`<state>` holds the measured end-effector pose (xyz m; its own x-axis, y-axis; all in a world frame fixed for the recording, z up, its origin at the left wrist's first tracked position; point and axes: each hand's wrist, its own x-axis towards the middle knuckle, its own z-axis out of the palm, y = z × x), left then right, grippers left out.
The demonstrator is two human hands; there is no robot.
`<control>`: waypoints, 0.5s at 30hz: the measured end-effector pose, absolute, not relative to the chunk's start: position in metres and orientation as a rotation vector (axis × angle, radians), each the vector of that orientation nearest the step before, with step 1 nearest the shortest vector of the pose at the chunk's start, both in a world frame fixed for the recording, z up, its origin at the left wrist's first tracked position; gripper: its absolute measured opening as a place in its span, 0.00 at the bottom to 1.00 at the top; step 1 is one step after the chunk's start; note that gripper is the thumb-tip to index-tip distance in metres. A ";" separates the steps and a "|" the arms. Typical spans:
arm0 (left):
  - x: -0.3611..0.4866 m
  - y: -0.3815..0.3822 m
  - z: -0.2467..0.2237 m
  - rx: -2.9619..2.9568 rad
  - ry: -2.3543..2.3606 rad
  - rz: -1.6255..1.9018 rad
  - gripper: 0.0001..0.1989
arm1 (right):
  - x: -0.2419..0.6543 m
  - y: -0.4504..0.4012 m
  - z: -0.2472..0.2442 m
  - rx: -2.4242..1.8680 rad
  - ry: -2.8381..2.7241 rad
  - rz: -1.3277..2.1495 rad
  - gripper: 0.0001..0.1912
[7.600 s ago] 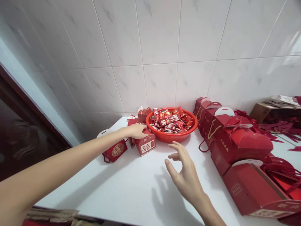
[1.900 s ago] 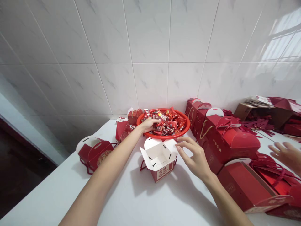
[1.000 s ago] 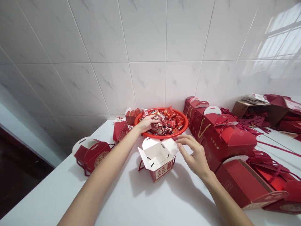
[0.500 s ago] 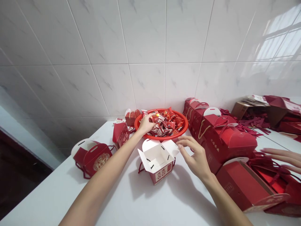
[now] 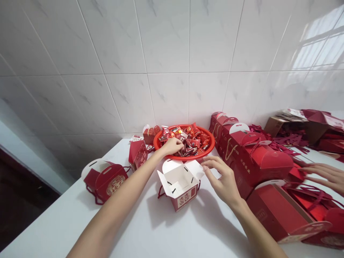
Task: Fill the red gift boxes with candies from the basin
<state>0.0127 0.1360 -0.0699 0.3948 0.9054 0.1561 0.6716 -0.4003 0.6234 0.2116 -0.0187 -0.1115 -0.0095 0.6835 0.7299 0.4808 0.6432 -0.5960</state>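
A red bowl (image 5: 211, 148) near the wall holds a heap of wrapped candies (image 5: 195, 138), mostly red. My left hand (image 5: 172, 146) reaches over the bowl's near left side, its fingers drawn together at the candies; whatever is between them is too small to make out. In front of the bowl stands an open box (image 5: 183, 199), white inside with its flaps spread and a dark red cord at its sides. My right hand (image 5: 220, 175) is beside the box's right flap, thumb and fingers apart, the fingertips close to the flap's edge.
Closed red boxes (image 5: 244, 165) stand in a row on the right, with more boxes (image 5: 279, 208) before them. Another person's hand (image 5: 322, 175) is at the right edge. A red box (image 5: 106, 181) lies on the left of the white table (image 5: 61, 222).
My left hand has moved slightly right and down into the candies, and its fingers have closed together. The other person's hand has shifted left and up. My right hand is nearly unmoved.
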 end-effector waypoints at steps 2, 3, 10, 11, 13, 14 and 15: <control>0.012 0.136 -0.069 2.174 1.407 0.750 0.09 | 0.212 -0.019 -0.112 -0.974 -1.651 0.206 0.08; 0.011 0.136 -0.069 2.165 1.437 0.794 0.08 | 0.212 -0.019 -0.112 -0.974 -1.648 0.205 0.08; 0.010 0.137 -0.066 2.191 1.682 0.904 0.13 | 0.212 -0.019 -0.110 -0.963 -1.642 0.192 0.07; 0.012 0.137 -0.064 2.224 1.693 0.891 0.13 | 0.212 -0.020 -0.110 -0.963 -1.643 0.189 0.07; 0.019 0.139 -0.059 2.311 1.678 0.842 0.15 | 0.212 -0.020 -0.109 -0.963 -1.645 0.184 0.07; 0.023 0.141 -0.057 2.362 1.650 0.806 0.17 | 0.212 -0.020 -0.109 -0.963 -1.647 0.184 0.07; 0.028 0.142 -0.056 2.414 1.614 0.765 0.19 | 0.212 -0.020 -0.110 -0.963 -1.649 0.183 0.07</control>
